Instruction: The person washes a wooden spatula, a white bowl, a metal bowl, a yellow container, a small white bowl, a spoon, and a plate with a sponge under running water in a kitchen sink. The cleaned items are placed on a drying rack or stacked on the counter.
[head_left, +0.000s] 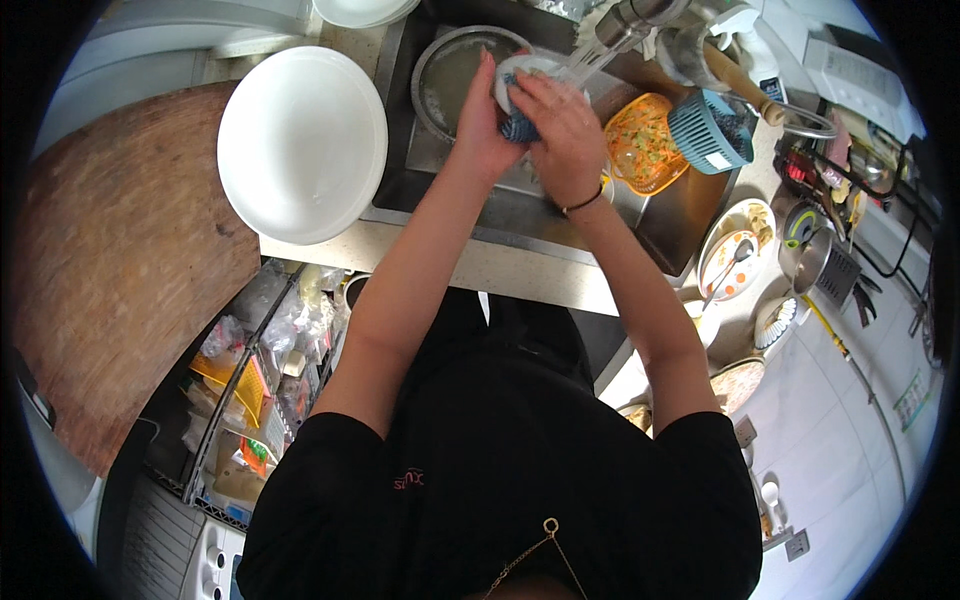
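Observation:
Over a stainless steel sink (495, 214), both hands meet around a small white bowl (551, 67) under the running faucet (622, 30). My left hand (484, 124) supports the bowl from the left, fingers pointing up. Across its near side lies my right hand (562, 124), slightly blurred, with a dark band on the wrist. Dark blue textured material (519, 127) shows between the hands; whether it is a cloth or the bowl's patterned side I cannot tell. Behind my left hand, a round metal basin (442, 82) holds cloudy water.
A large white bowl (304, 146) stands left of the sink, beside a round wooden board (135, 262). An orange basket (646, 142) with shredded scraps and a blue slotted basket (709, 131) sit at right. Plates (731, 262) with a spoon line the right counter.

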